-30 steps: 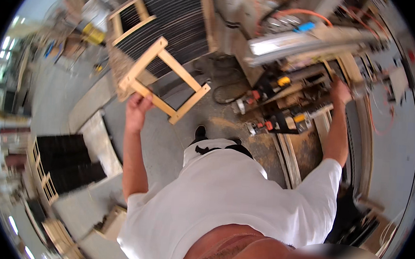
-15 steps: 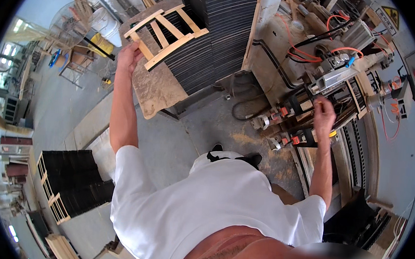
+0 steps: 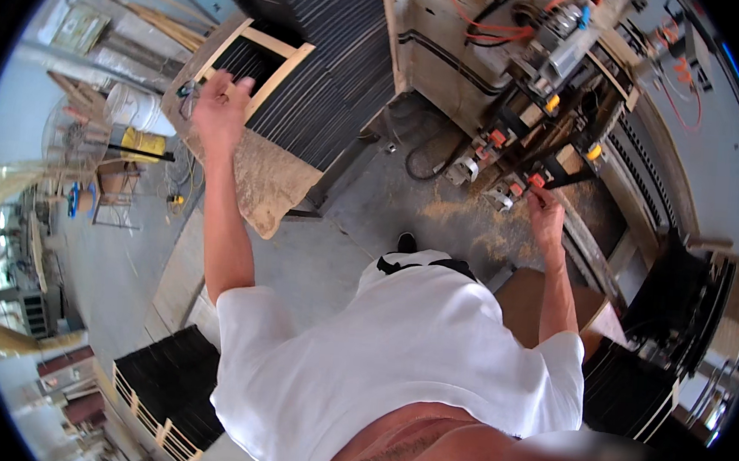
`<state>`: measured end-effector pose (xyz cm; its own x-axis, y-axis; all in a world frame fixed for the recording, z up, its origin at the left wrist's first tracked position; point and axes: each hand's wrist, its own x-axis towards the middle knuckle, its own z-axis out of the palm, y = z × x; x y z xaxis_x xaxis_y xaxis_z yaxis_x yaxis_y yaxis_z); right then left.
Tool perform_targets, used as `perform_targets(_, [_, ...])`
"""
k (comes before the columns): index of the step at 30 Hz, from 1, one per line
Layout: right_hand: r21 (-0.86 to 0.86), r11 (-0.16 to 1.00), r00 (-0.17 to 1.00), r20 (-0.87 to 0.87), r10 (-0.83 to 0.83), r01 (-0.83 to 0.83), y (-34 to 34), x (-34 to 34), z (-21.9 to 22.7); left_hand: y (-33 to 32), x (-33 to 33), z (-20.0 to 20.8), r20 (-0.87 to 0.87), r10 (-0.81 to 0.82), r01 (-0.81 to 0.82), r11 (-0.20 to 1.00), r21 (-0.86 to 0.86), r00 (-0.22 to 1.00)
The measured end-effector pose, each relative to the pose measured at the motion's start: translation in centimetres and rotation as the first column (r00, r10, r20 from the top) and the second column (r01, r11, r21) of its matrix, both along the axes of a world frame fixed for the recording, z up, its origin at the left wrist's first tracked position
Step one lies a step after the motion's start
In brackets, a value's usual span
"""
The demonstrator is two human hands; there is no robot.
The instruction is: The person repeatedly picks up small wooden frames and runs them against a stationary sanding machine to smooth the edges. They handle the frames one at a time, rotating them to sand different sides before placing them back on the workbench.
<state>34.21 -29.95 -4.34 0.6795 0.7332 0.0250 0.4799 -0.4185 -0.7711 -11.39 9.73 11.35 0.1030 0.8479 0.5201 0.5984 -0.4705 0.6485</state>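
Note:
Up at the left, my left hand (image 3: 220, 117) is raised with its fingers apart. It overlaps the near left part of a pale wooden ladder-like frame (image 3: 279, 77), and I see no firm grip on it. That frame lies against the tall stack of black slatted pieces (image 3: 333, 74) beside a dusty board table (image 3: 283, 177). My right hand (image 3: 546, 219) hangs at the near end of a clamping machine (image 3: 561, 68). Its fingers are drawn together just below a red-orange clamp part (image 3: 536, 180); whether they touch or hold anything is hidden.
Sawdust covers the floor (image 3: 465, 211) below the machine. A brown cardboard box (image 3: 544, 307) stands near my right arm. Black pieces with pale wooden edges (image 3: 170, 384) are stacked at the lower left. A white bucket (image 3: 136, 107) and yellow container (image 3: 142, 144) stand beyond the table.
My left hand has loosened from the wooden frame, which now rests against the black stack. My right hand has come down and nearer, from the machine's middle to its near end. The view has turned.

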Motion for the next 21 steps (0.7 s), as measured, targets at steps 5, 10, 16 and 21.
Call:
perform_targets(5, [0.060, 0.998, 1.000, -0.018, -0.020, 0.021, -3.7, 1.2, -0.1, -3.8, 5.2, 3.1, -0.514, -0.047, -0.051, 0.983, -0.175, 0.856])
perform_targets(10, [0.012, 0.995, 0.995, 0.021, -0.099, 0.099, -9.6, 2.9, 0.5, -1.0, 3.8, 0.8, -0.445, -0.124, 0.054, 0.984, -0.168, 0.887])
perform_targets(16, [0.048, 0.984, 0.968, 0.178, -0.179, 0.173, -17.3, 6.8, 3.9, 4.5, 0.0, -1.3, -0.433, -0.350, 0.258, 0.931, -0.257, 0.831])
perform_targets(21, [0.138, 0.969, 0.658, 0.714, -0.240, 0.203, -26.7, 8.1, 14.1, -2.9, 7.5, 1.3, -0.552, 0.187, -0.037, 0.962, 0.272, 0.813])
